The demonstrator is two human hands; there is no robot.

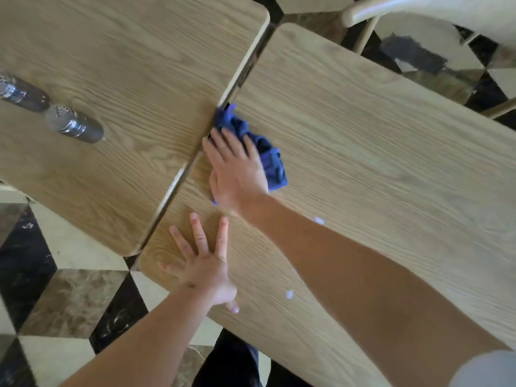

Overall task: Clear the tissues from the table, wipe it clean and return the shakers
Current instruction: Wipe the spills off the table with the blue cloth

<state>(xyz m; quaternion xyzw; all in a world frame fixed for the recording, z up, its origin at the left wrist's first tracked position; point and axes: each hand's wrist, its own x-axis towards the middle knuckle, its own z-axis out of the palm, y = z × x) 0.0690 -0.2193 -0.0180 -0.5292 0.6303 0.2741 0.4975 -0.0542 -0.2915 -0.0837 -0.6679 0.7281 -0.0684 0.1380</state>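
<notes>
Far left of the grip, on the neighbouring wooden table (134,65): two metal-topped shakers, blurred. Dark shaker (23,93) at the frame's left edge, second shaker (74,123) just beside it toward the grip, seemingly touching or nearly so. Both appearing tilted under the wide lens, perforated caps toward upper left, bases toward lower right, long axes running that same diagonal.

Below the grip: left hand (205,265), flat on the near corner of the wiped table (377,141), fingers splayed and pointing up toward the cloth, palm down, holding nothing. Bare forearm leading back to the lower left over the checkered marble floor (64,291).

At the grip: right hand (237,169), palm down, fingers spread and pressed onto a crumpled blue cloth (268,155), pinning it to the tabletop rather than clenching it. Cloth right at the seam between the two tables, bunched, long axis from upper left at the gap down to lower right, most of it showing beyond the fingertips and to the right of the knuckles, a small blue scrap peeking out under the wrist side.

Right of the grip, near the forearm: two small white tissue bits, one (319,220) beside the arm, another (289,294) lower, nearer the table's front edge.

Far upper right: pale wooden chair (418,7), well apart.
</notes>
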